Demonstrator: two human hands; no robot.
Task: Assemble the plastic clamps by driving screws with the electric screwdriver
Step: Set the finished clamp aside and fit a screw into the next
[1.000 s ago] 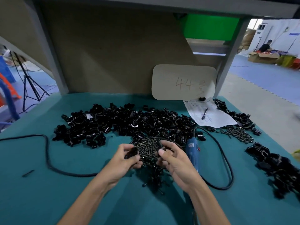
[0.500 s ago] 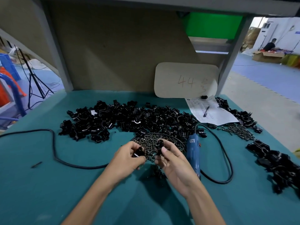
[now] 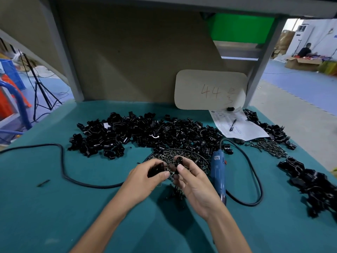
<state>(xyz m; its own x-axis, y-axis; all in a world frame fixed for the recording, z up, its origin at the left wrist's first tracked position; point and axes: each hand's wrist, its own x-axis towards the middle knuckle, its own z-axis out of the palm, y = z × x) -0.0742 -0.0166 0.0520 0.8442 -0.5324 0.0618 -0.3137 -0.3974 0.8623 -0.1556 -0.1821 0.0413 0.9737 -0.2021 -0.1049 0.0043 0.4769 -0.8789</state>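
Note:
My left hand grips a black plastic clamp piece between thumb and fingers. My right hand pinches another black clamp piece, its round end up. The two pieces are close together above a heap of dark screws on the green table. The blue electric screwdriver lies on the table just right of my right hand, untouched, with its black cable looping around it.
A wide pile of loose black clamp parts spreads behind the screws. More black clamps lie at the right edge, with another screw heap behind them. A paper with a pen and a card marked 44 stand at the back. A second cable crosses the left.
Both hands lifted slightly off the screw heap, each with a clamp piece, and brought the two pieces nearer each other. The screwdriver has not moved.

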